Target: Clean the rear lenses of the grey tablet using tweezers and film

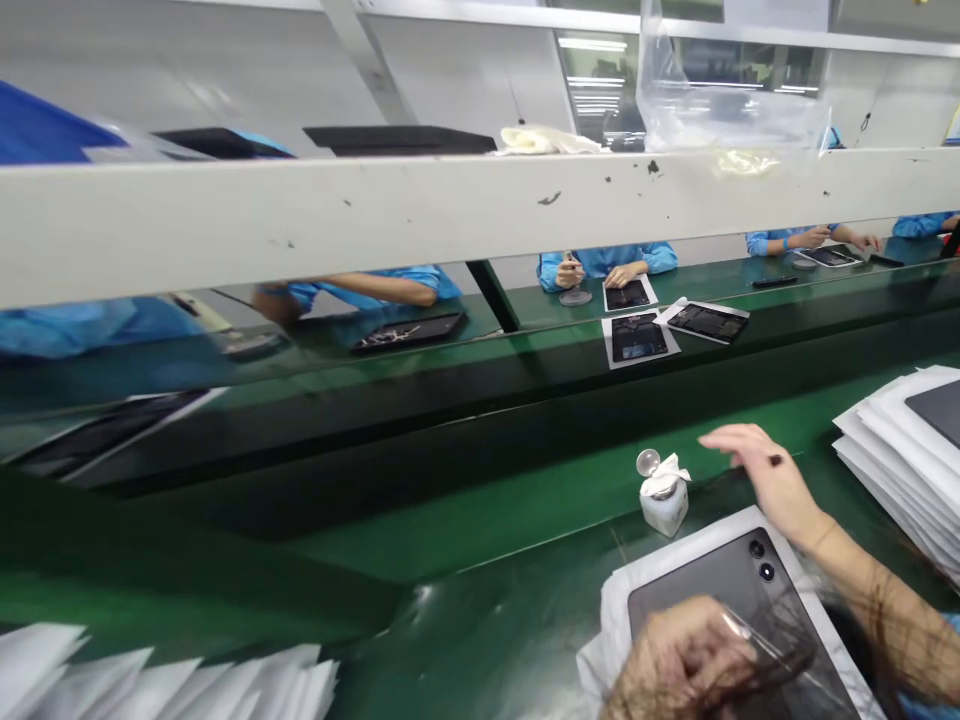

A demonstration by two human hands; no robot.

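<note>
A dark grey tablet [712,575] lies back up, its two camera lenses showing, on white wrapping sheets [616,605] at the lower right. Over its near part is my left hand [679,655], blurred, with fingers curled closed around a thin, shiny, see-through strip [739,625] whose kind I cannot make out. My right hand [769,475] is raised above the tablet's far edge, fingers stretched to the left and nothing in them. Just left of its fingertips stands a small white pump bottle [666,508], lid flipped up, a white wipe [666,472] on top.
Stacked white sheets [900,470] with another tablet [937,410] stand at right; more white sleeves [172,690] lie lower left. A white shelf beam [337,215] crosses above. Beyond a green ledge, co-workers in blue sleeves [656,257] handle opened tablets [637,338].
</note>
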